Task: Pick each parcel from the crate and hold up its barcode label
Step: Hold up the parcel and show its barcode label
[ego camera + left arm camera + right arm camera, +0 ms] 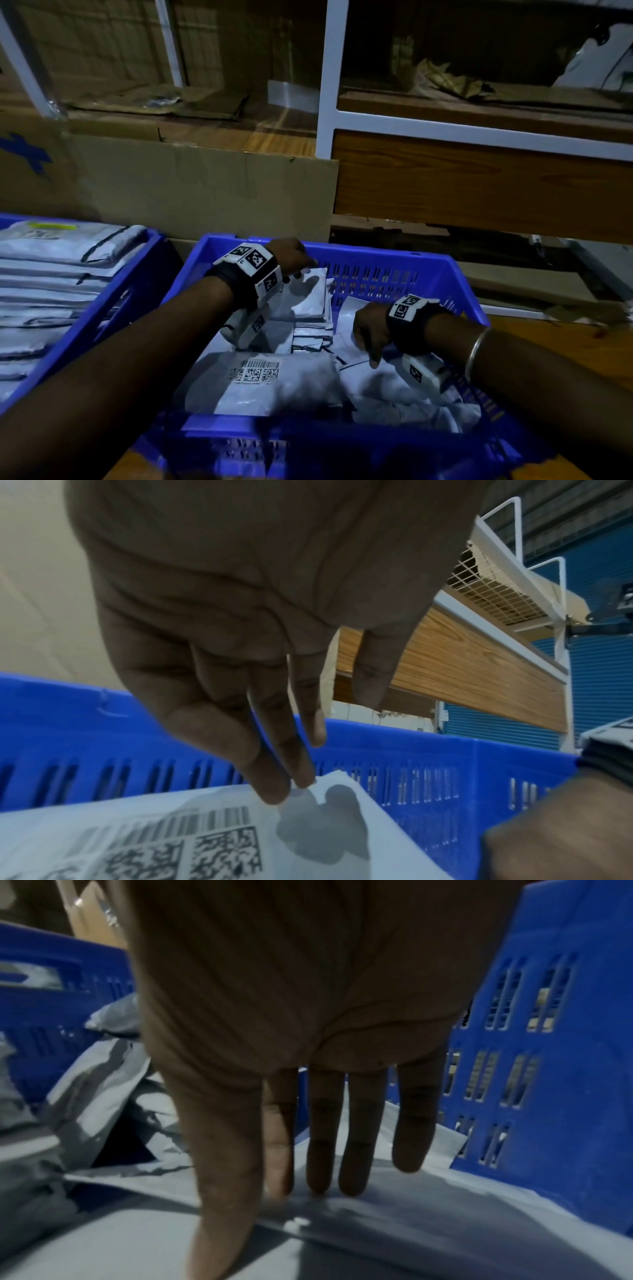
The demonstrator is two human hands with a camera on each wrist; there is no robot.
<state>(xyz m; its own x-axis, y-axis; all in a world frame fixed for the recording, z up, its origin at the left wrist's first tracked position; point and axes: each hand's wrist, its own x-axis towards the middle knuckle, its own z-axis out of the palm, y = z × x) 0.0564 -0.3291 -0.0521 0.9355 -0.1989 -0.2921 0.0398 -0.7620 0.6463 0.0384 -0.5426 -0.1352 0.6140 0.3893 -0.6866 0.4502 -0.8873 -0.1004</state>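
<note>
Head view: two blue crates. The near crate [455,274] holds a loose heap of grey-white parcels, too overlapped to count, at least five. One lies label up at the front, the front parcel [270,380]. The left crate [113,308] carries a neat layered stack of flat parcels [51,274], roughly eight edges visible; I judge these the done ones, so the task looks past halfway with a heap left. The left hand [291,255] reaches to the far wall of the near crate, fingers at the top corner of an upright parcel [308,294]. The right hand [368,330] rests low on the heap, fingers pointing down onto a pale parcel. Both wrists wear marker-tagged bands. Cardboard sheet and shelving stand behind.

Left wrist view: thumb and fingers [274,788] of the left hand come together at the top edge of the upright parcel [342,831]. It reads as a pinch on that edge, though the contact is partly hidden. One barcode label [164,848] with a linear code and two square codes faces the camera. Not lifted clear yet.

Right wrist view: the right hand has its fingers [356,1137] straight and spread slightly, tips touching a flat pale parcel [411,1218]; nothing gripped. Crumpled parcels lie left, crate wall [565,1042] right.

Left to do: lift this one, show the label, then the rest of the heap.
</note>
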